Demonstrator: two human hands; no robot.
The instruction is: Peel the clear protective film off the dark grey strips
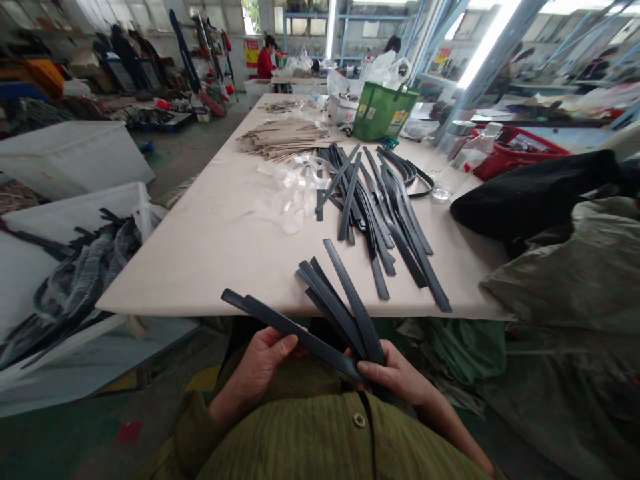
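Note:
Several flat black strips, leather-like, fan out from my right hand [393,375], which is closed round their near ends with the thumb on top. One or two of these black strips [295,328] slant off to the left, and my left hand [267,357] pinches them near their middle between thumb and fingers. The rest of the bunch [345,307] points forward over the table's front edge. Beyond lies a loose pile of similar black strips [370,200] on the table. The near ends of the held strips are partly hidden by my right hand.
On the pale table [200,260] lie crumpled clear plastic [293,190], a stack of brown strips [283,139], a green bag [383,112] and a clear bottle [465,163]. A black cloth bundle [535,193] sits at the right. White bins [75,213] stand left. People work farther back.

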